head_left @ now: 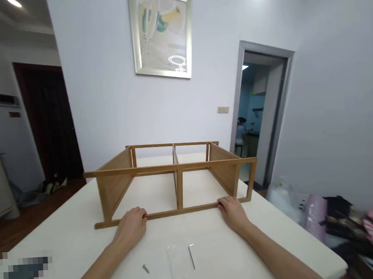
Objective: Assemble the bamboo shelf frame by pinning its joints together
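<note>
A brown wooden shelf frame (179, 185) lies on its side on the white table, with panels at both ends and one in the middle. My left hand (132, 226) is closed around its lower front rail, left of the middle panel. Farther right, my right hand (233, 212) grips the same rail near the right end panel; the fingertips of both hands are partly hidden behind the wood. Between my forearms lie a screw (145, 268), a small clear plastic bag (178, 262) and a hex key (192, 256).
The white table (60, 242) reaches toward the wall, where a framed picture (162, 36) hangs. Bags and a purple roll (315, 216) are heaped on the floor at right. Through the doorway, a person (240, 131) sits in another room. A pixelated patch covers the lower left corner.
</note>
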Demonstrator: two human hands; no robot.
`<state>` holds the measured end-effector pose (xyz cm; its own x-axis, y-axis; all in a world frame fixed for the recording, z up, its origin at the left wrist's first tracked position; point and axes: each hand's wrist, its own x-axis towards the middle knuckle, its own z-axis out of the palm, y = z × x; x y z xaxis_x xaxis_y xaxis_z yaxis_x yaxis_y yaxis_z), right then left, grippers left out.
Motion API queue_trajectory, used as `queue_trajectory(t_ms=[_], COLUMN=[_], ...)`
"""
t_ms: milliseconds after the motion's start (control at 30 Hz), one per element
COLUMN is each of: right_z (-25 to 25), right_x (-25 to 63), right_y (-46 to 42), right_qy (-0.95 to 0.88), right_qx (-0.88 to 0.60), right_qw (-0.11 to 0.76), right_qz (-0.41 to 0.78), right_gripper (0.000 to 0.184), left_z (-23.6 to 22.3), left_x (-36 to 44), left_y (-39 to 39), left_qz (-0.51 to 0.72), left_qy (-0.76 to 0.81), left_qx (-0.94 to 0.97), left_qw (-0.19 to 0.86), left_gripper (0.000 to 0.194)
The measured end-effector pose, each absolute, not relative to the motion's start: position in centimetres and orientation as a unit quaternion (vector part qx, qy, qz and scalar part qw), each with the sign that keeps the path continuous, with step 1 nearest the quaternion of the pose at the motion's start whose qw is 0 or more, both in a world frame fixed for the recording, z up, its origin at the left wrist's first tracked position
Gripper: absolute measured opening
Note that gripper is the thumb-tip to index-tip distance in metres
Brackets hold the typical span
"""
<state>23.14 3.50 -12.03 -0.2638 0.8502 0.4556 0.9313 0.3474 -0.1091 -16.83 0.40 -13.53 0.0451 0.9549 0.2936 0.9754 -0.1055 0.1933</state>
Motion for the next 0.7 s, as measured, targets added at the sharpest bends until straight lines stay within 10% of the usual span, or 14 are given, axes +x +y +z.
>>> queue_trajectory(t_ms=[267, 700], right_z=[-12.1, -11.1], right_x=[25.4, 24.4], right_y=[3.0, 1.7], right_qy=[-0.714, -0.809], right_qx=[-0.582, -0.535], right_qw=[0.355, 0.206], right_qz=[-0.159, -0.132], right_gripper=[0.02, 0.011], left_z=[-14.6, -12.2], left_x=[-17.5, -16.1], left_y=[0.4, -2.2], left_qz=[-0.163, -0.118], left_qy=[-0.669, -0.658], left_qx=[-0.725, -0.743], left_qw=[0.022, 0.029], left_gripper=[0.02, 0.029])
